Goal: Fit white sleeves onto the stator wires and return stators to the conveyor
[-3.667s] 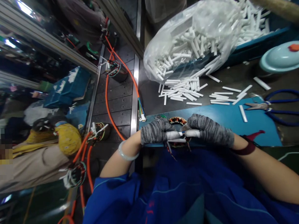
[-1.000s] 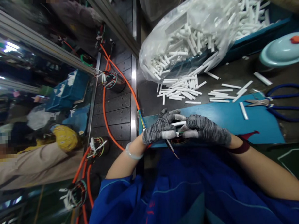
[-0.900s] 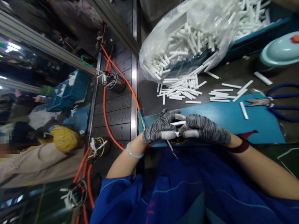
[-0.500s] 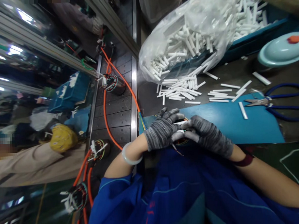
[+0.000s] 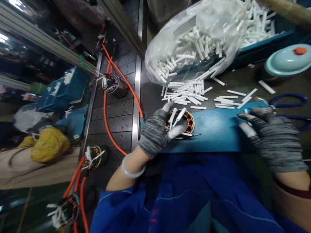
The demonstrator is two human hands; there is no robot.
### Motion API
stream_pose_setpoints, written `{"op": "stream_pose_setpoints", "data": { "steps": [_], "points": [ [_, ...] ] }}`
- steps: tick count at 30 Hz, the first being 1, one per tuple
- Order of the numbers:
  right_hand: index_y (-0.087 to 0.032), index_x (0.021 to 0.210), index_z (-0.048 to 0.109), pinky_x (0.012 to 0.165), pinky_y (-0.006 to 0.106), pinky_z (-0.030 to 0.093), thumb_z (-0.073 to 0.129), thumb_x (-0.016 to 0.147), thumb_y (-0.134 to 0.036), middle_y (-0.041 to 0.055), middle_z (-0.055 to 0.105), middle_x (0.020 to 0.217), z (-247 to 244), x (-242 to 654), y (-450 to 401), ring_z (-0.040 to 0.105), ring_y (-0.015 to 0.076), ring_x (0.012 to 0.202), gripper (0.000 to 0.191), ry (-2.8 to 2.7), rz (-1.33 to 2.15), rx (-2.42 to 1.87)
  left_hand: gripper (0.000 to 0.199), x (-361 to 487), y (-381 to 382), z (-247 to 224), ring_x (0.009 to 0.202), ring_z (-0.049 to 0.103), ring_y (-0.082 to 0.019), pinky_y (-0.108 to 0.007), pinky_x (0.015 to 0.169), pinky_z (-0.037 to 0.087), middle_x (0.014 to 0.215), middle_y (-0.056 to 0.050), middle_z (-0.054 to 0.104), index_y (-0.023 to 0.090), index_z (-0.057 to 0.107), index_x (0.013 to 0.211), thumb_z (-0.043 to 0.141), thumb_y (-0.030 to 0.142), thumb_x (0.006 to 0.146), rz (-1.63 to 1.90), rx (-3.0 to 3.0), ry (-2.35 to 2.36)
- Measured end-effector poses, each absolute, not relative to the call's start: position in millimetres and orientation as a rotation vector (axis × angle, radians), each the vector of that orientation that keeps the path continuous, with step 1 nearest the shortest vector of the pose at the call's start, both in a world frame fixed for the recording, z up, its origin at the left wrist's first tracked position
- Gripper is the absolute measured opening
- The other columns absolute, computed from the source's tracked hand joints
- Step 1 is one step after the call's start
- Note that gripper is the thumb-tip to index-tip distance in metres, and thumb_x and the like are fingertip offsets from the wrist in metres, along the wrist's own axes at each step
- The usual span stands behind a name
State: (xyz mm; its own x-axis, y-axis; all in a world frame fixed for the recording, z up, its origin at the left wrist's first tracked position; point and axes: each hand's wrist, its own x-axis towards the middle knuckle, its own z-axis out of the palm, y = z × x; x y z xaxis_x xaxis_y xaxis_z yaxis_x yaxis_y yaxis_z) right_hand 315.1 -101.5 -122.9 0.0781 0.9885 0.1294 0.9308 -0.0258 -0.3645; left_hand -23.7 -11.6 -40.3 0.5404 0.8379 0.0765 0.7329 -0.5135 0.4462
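Observation:
A motor stator (image 5: 190, 122) with copper windings sits on a blue mat (image 5: 214, 128), white sleeves (image 5: 181, 114) standing up from its wires. My left hand (image 5: 157, 130), in a grey striped glove with whitish fingertips, holds the stator's left side, thumb at the front and a finger at the back. A thin lead sticks out to the right of it. On the mat's right part, my right hand (image 5: 273, 138), gloved likewise, hovers over the scissors (image 5: 289, 100), thumb and fingers apart. The hand hides the blades. A small white piece shows by its fingertips.
Loose white tubes (image 5: 187, 91) lie behind the mat, before a plastic bag (image 5: 165, 44) full of them. A lidded light-blue container (image 5: 288, 62) stands back right. Left, a conveyor (image 5: 122, 114) carries more stators with orange cables (image 5: 107, 121). A person's yellow-patterned sleeve (image 5: 49, 144) is beyond.
My right hand has left the stator and moved right to the scissors. My left hand has shifted slightly left and down, uncovering the stator and its white sleeves.

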Motion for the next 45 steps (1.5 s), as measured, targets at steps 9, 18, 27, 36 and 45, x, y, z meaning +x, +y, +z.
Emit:
{"op": "stream_pose_setpoints", "data": {
  "steps": [9, 18, 27, 36, 45],
  "points": [
    [-0.02, 0.101, 0.075, 0.089, 0.048, 0.057, 0.053, 0.1, -0.051, 0.0144, 0.078, 0.098, -90.9, 280.2, -101.4, 0.074, 0.0328, 0.093, 0.037, -1.717, 0.203, -1.855, 0.044, -32.0, -55.3, -103.1, 0.121, 0.068, -0.024, -0.05, 0.123, 0.035, 0.118, -0.007, 0.076, 0.024, 0.062, 0.137, 0.069, 0.034, 0.094, 0.543, 2.688, 1.24],
    [-0.03, 0.104, 0.077, 0.082, 0.047, 0.059, 0.068, 0.093, -0.047, 0.0061, 0.077, 0.094, -88.9, 251.2, -97.7, 0.073, 0.0285, 0.084, 0.022, -1.647, 0.865, -1.449, 0.04, -23.0, -56.0, -98.2, 0.119, 0.069, -0.022, -0.05, 0.124, 0.036, 0.114, -0.006, 0.077, 0.024, 0.064, 0.136, 0.064, 0.033, 0.097, 0.531, 2.656, 1.306],
    [-0.026, 0.097, 0.081, 0.066, 0.036, 0.056, 0.055, 0.099, -0.049, 0.0063, 0.079, 0.08, -92.1, 224.3, -88.6, 0.073, 0.0244, 0.071, 0.035, -1.996, 0.864, -1.382, 0.038, -21.1, -56.9, -94.6, 0.12, 0.07, -0.025, -0.05, 0.121, 0.04, 0.116, -0.006, 0.078, 0.024, 0.065, 0.136, 0.062, 0.033, 0.099, 0.515, 2.716, 1.289],
    [-0.022, 0.076, 0.073, 0.053, 0.029, 0.043, 0.057, 0.098, -0.056, -0.0008, 0.069, 0.06, -97.1, 217.5, -82.1, 0.057, 0.0144, 0.053, 0.043, -1.576, 1.219, -1.491, 0.046, -17.4, -58.7, -95.2, 0.116, 0.07, -0.028, -0.057, 0.123, 0.036, 0.107, -0.008, 0.078, 0.021, 0.062, 0.14, 0.065, 0.036, 0.097, 0.37, 2.796, 1.242],
    [-0.02, 0.083, 0.077, 0.056, 0.035, 0.029, 0.039, 0.106, -0.051, 0.009, 0.069, 0.063, -86.1, 224.6, -70.9, 0.057, 0.0206, 0.056, 0.054, -2.136, 0.333, -1.737, 0.045, 2.1, -64.1, -96.3, 0.107, 0.073, -0.028, -0.057, 0.12, 0.042, 0.111, -0.011, 0.078, 0.015, 0.06, 0.138, 0.063, 0.035, 0.098, 0.436, 2.836, 1.331]
  ]
}}
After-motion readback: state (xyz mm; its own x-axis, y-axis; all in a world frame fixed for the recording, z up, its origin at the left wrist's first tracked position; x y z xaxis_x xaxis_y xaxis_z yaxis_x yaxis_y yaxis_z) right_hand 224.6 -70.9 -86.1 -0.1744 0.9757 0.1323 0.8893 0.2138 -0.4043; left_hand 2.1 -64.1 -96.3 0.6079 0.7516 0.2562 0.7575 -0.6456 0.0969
